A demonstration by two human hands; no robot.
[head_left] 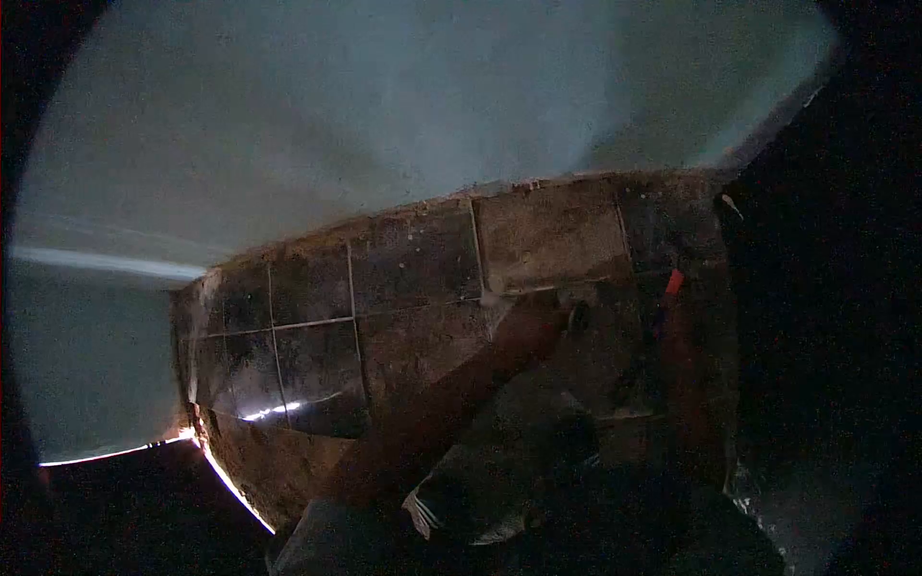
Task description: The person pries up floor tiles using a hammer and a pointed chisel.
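Hands cannot be made out in the dark; a tiled wall (384, 288) and pale plaster (384, 106) show.

The scene is very dim and grainy. Pale light washes the grey plastered wall (384, 106), while a thin glare streak crosses the dark brown glazed tiles (317, 326) (lower left). Black fisheye vignetting swallows the corners; the lower foreground is murky.
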